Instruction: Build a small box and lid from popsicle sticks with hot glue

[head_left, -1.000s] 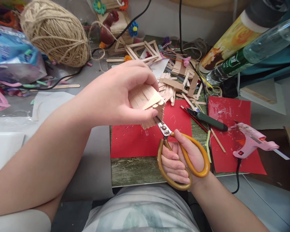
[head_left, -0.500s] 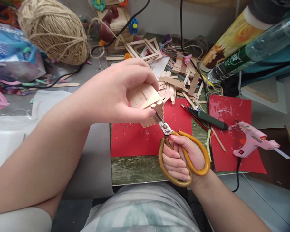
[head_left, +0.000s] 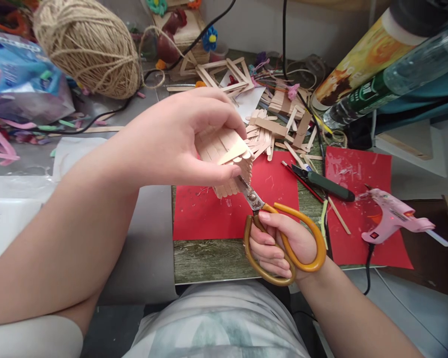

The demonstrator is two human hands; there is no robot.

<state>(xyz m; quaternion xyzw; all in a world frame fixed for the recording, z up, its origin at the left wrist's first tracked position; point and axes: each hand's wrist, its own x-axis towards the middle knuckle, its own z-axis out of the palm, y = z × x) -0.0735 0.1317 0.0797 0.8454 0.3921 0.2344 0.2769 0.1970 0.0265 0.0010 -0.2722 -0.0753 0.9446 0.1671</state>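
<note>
Head view looks down on 2 bare hands over a cluttered craft table (head_left: 216,258). Left hand (head_left: 182,139) is closed around a small panel of glued wooden sticks (head_left: 227,156), fingers over its top and thumb pressed under its near edge, holding it above a red paper sheet (head_left: 209,214). Right hand (head_left: 280,243) is gripped through the loops of orange-handled scissors (head_left: 283,243), just below and to the right of the left hand; the blades run up and left to the lower edge of the stick panel, where the thumb and the sticks hide the tips, so I cannot tell how far apart the blades are.

Beyond the left hand's fingertips lies a heap of loose wooden sticks (head_left: 272,127), with stick frames (head_left: 224,74) farther back. To the right of the right hand lie a green-handled tool (head_left: 326,183), a 2nd red sheet (head_left: 358,199) and, on it, a pink glue gun (head_left: 392,219) with its black cord trailing off the edge. Far left of the left hand sit a ball of twine (head_left: 89,47) and a blue plastic packet (head_left: 22,79). A clear bottle (head_left: 395,69) leans at the far right.
</note>
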